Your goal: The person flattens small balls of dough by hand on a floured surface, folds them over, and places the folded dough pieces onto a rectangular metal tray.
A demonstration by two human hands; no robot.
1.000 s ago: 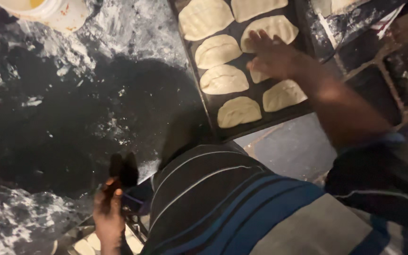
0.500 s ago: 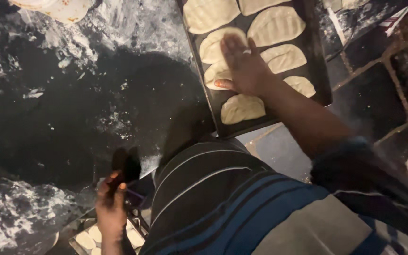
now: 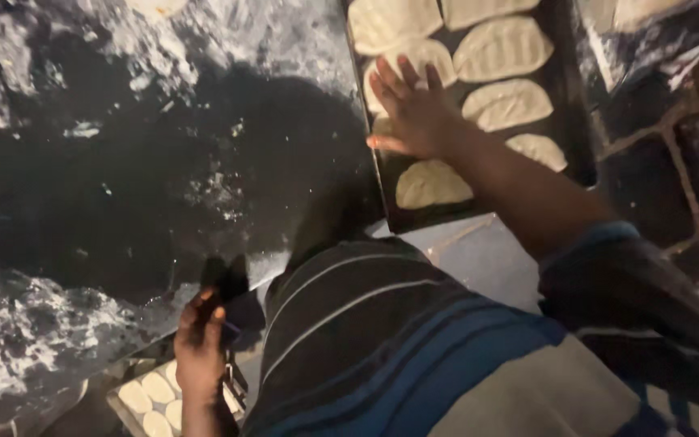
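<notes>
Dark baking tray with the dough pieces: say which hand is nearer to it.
Right. The right hand lies flat on the baking tray, over its dough pieces. The left hand is far off, down at the counter's near edge.

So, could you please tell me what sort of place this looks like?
Probably a bakery or kitchen work area: the dark worktop is dusted with flour, the right hand rests on a baking tray of shaped dough pieces, and a second tray sits lower down.
</notes>
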